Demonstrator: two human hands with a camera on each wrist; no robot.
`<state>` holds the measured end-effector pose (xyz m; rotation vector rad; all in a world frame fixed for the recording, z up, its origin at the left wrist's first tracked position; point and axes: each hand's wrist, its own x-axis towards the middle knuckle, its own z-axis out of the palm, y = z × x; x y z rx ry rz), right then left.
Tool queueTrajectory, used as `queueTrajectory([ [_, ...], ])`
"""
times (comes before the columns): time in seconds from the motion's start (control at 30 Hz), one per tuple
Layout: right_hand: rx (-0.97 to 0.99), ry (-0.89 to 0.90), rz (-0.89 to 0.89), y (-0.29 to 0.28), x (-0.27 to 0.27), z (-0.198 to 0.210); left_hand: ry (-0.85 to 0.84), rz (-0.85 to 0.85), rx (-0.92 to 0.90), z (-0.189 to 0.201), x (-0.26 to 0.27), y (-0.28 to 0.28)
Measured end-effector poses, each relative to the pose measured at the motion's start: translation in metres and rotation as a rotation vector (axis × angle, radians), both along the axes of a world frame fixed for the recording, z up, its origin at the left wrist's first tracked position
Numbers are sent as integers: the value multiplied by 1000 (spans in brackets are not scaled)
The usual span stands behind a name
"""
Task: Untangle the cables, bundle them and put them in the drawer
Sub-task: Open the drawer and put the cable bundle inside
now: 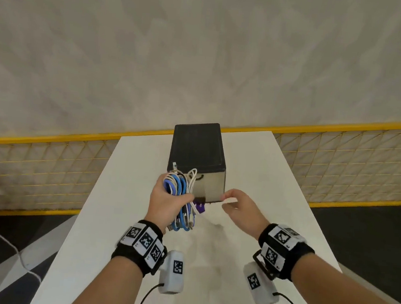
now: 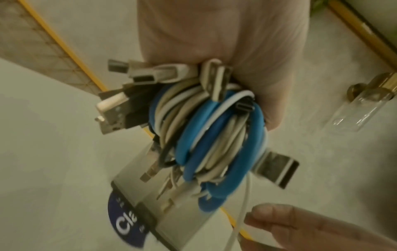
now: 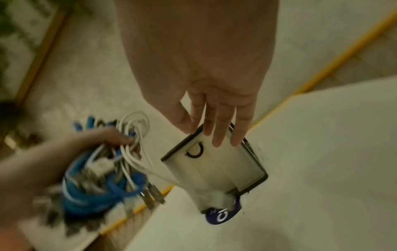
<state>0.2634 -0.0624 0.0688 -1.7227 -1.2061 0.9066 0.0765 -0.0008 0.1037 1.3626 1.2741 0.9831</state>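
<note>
My left hand (image 1: 174,198) grips a coiled bundle of blue and white cables (image 1: 178,193), held upright just in front of the drawer box's left front corner. Several USB plugs stick out of the cable bundle (image 2: 214,135), and one thin white strand hangs loose from it. The drawer box (image 1: 198,146) has a black top and a pale front with a black ring handle (image 3: 195,150); its drawer looks closed. My right hand (image 1: 229,201) hovers empty at the box's lower right front corner. In the right wrist view its fingers (image 3: 219,134) are straight over the box front (image 3: 214,166).
The box stands at the far end of a narrow white table (image 1: 253,176). A blue round label (image 1: 200,207) pokes out beneath its front. A yellow-framed mesh fence (image 1: 340,165) runs behind the table. A white cord (image 1: 2,238) trails on the dark floor at left.
</note>
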Motion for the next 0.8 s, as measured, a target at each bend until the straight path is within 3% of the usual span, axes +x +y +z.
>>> queueTrajectory([
  [0.1, -64, -157, 68, 37, -19, -9, 87, -42, -6, 5, -10, 39],
  [0.23, -96, -108, -25, 85, -47, -18, 235, -115, 23, 7, -16, 82],
  [0.4, -178, -483, 102, 95, -61, -24, 374, -226, 18, 2, -12, 107],
  [0.5, -229, -618, 86, 92, -62, -24, 374, -247, -17, -4, -13, 109],
  [0.6, -146, -685, 47, 83, -64, -27, 354, -284, -43, -2, -17, 106],
  [0.8, 87, -1102, -82, 41, -66, -35, 168, -272, -43, 49, -42, 95],
])
